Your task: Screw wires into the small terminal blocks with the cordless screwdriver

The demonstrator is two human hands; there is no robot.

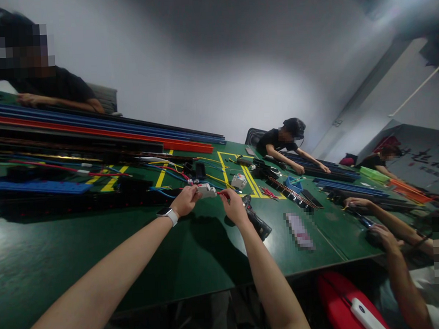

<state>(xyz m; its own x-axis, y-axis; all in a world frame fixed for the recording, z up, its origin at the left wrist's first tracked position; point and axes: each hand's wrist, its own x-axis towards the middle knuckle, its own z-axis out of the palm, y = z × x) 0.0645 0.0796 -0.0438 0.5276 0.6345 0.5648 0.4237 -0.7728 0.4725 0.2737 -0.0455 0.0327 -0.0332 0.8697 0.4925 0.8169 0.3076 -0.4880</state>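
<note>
Closed at the wrist-watch side, my left hand grips a small white circuit breaker just above the table. Fingers pinched together, my right hand holds a short red wire at the breaker's right end; whether its tip sits inside the breaker is too small to tell. Behind the hands stands a second white breaker block. A black cordless power tool lies right beside my right wrist. Several short red wires rest further to the right.
Long blue, orange and black strips run along the green table, with a black slotted rail nearer me. A pixelated flat object lies right. Co-workers sit around; one person's hands hold a tool at the right.
</note>
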